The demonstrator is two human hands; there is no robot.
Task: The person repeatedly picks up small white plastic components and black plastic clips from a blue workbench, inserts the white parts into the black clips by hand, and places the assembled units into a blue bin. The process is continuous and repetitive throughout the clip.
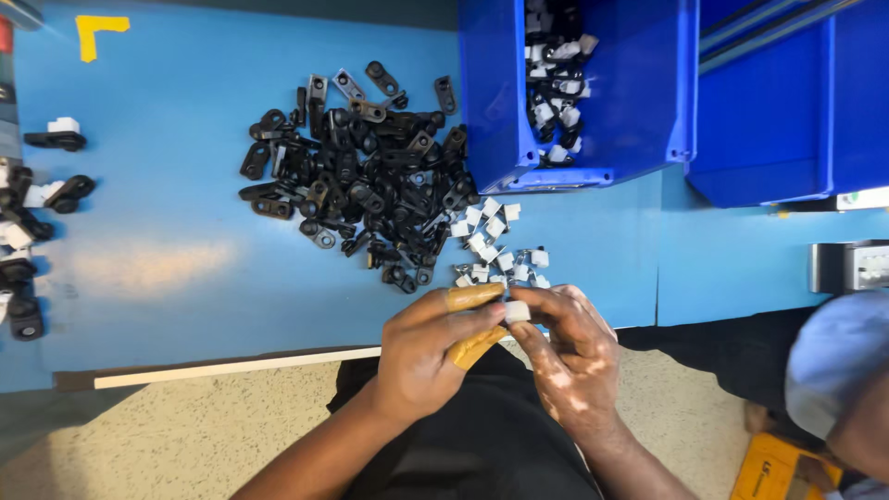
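Observation:
My left hand (pixel 431 356) and my right hand (pixel 567 347) meet at the near edge of the blue table (pixel 167 231). Together they pinch a small white clip (pixel 516 312) between the fingertips. The left thumb and forefinger wear tan finger covers (pixel 472 297). Whether a black part is also held is hidden by the fingers. Just beyond the hands lies a small heap of white clips (pixel 491 243). A large pile of black plastic brackets (pixel 366 176) spreads across the middle of the table.
A blue bin (pixel 639 93) with assembled black-and-white parts stands at the back, another blue bin (pixel 796 111) to its right. Several finished parts (pixel 37 199) lie along the left edge. A grey device (pixel 847 267) sits at right, a person's capped head (pixel 838 361) below it.

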